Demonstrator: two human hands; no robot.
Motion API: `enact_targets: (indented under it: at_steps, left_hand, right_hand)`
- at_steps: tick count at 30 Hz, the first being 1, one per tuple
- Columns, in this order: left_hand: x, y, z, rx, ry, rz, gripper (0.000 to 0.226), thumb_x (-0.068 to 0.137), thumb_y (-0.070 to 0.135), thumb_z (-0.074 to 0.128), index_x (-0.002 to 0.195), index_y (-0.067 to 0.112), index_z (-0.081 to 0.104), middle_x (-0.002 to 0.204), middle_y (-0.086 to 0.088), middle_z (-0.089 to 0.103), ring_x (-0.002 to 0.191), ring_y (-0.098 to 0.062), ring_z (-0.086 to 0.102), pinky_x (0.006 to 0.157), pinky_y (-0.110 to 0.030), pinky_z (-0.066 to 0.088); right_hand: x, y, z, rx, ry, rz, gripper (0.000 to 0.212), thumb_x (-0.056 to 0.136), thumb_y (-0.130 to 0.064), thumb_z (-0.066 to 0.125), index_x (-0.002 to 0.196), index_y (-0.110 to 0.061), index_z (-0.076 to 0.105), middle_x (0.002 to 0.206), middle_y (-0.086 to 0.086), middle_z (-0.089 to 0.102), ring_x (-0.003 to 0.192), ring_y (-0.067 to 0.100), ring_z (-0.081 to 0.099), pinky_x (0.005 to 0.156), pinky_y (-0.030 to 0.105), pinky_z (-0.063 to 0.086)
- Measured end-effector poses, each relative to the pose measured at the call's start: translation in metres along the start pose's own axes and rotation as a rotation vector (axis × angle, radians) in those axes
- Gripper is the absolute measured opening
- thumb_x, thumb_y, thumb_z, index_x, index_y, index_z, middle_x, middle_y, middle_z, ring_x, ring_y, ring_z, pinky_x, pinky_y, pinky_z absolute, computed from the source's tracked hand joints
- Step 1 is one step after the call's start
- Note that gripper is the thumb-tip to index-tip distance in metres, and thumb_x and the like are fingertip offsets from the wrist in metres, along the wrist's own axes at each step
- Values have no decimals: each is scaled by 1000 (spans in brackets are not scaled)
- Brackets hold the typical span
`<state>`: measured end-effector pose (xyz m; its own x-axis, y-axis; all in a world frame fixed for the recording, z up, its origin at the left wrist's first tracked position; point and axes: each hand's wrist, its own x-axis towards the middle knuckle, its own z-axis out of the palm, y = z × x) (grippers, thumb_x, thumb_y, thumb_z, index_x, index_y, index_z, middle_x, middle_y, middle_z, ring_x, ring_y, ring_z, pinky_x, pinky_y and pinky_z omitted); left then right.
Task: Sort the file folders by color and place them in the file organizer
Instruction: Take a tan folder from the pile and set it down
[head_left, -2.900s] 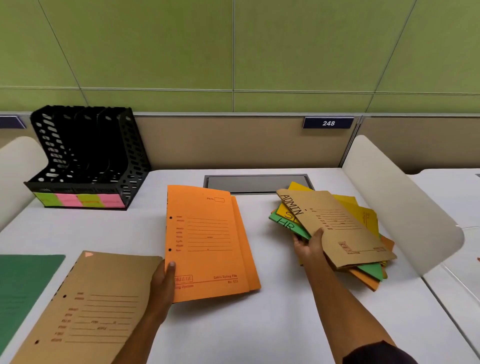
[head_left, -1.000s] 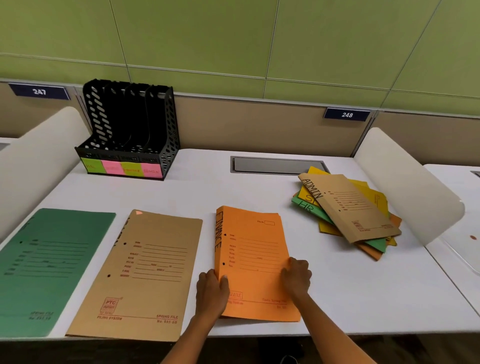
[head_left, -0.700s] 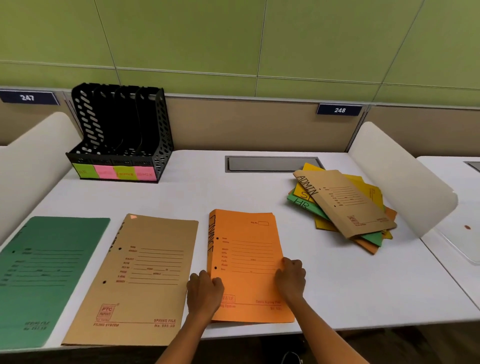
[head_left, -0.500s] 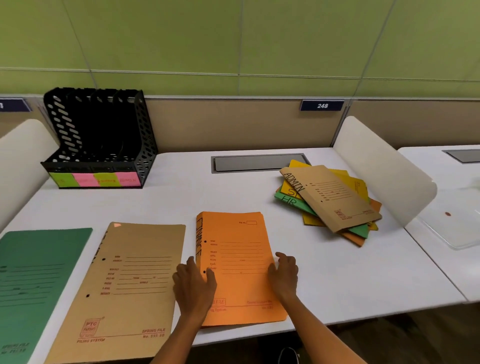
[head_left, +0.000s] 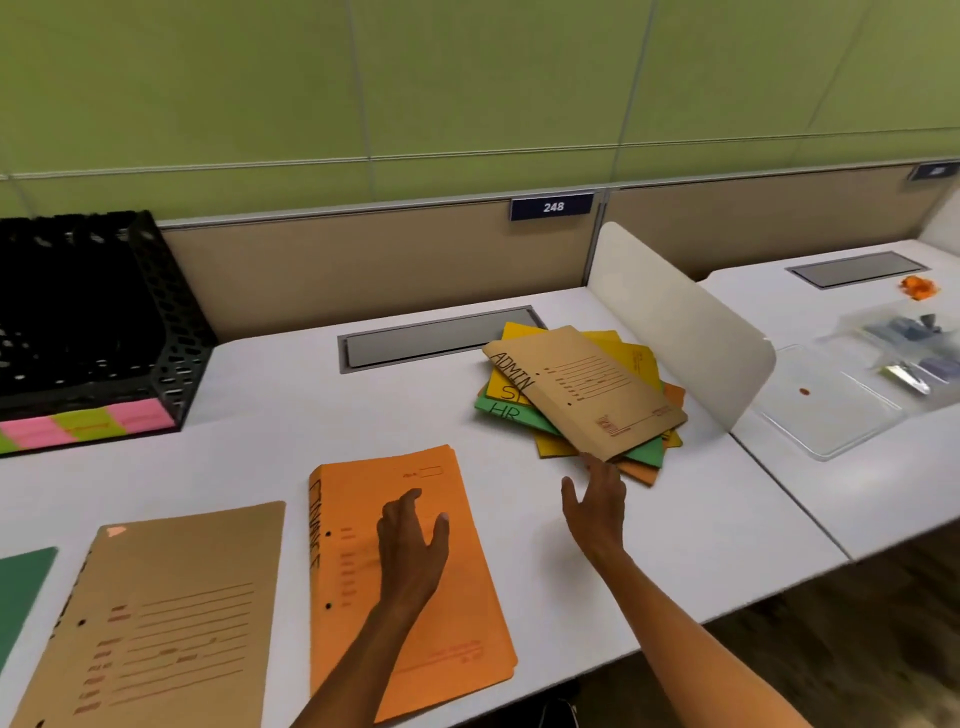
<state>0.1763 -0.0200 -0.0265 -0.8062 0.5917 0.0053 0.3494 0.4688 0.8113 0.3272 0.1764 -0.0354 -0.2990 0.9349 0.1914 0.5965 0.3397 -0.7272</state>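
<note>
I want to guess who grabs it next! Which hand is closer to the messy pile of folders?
The right hand: its fingertips reach the near edge of the folder pile. The left hand lies further back, over the orange folder.

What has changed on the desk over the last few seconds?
The orange folder was laid flat beside the brown folder. The right hand has left it and reaches, open, toward the mixed pile; the left hand still rests on it. Pile, organizer and green folder stayed put.
</note>
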Motion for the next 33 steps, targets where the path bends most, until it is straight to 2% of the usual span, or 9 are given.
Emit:
enact_targets:
  at_steps: [4,6,12,18,21,24,26,30,33]
  left_hand:
    - [17,32,33,-34,-63,4,44,94,29,59,135,19,44,127,-5,44,121,-23,39,97,-39,40]
    - [27,48,50,-64,-92,-9,42,94,28,59,133,19,45,126,-5,45,120,-21,40,97,-36,40]
    - [55,87,97,-144,-166,-66,36,93,30,60,126,22,49,116,-3,49,112,-20,49,92,-32,44]
    - [84,120,143,-185,-213,-180,40,93,35,60,129,22,49,116,-6,54,104,-21,54,88,-33,50]
    - [93,131,164,-198,-215,-260,45,92,35,61,132,21,46,119,-9,56,105,-22,56,87,-31,48]
    - [97,143,177,-241,-222,-316,48,91,33,62,133,20,42,115,-6,59,102,-21,57,80,-27,45]
    - [97,148,184,-286,-247,-347,47,90,33,62,130,22,41,110,-3,60,97,-18,58,75,-26,48]
    - [99,152,199,-382,-284,-399,56,86,35,68,132,24,38,117,-2,61,103,-20,61,86,-36,56]
    - [102,156,207,-435,-282,-424,63,82,33,72,134,24,38,126,1,59,111,-19,59,93,-42,54]
  right_hand:
    - [45,18,-21,38,61,-16,48,84,-15,69,128,-13,51,124,15,50,112,33,51,89,44,50]
    - [68,29,-29,25,56,11,48,83,-17,69,128,-16,50,121,13,50,109,33,52,86,49,52]
    - [131,54,-53,-36,25,63,49,85,-22,68,129,-13,51,125,19,48,114,36,48,91,46,46]
    - [193,85,-60,-81,-92,112,57,87,-34,66,136,-16,42,135,17,43,125,36,40,97,48,41]
    - [220,94,-57,-111,-169,117,62,87,-37,66,139,-14,40,136,18,43,125,36,42,101,50,40]
    - [243,104,-52,-142,-255,104,68,86,-42,66,142,-14,37,138,16,43,127,34,41,102,53,41]
    - [256,113,-48,-166,-318,108,73,85,-46,65,143,-15,33,141,15,42,130,33,40,101,54,42]
    - [272,132,-42,-245,-412,110,76,88,-51,59,146,-12,31,144,16,41,132,34,38,104,49,37]
    - [277,138,-40,-322,-396,105,73,89,-56,54,144,-13,35,139,18,45,128,37,41,101,50,40]
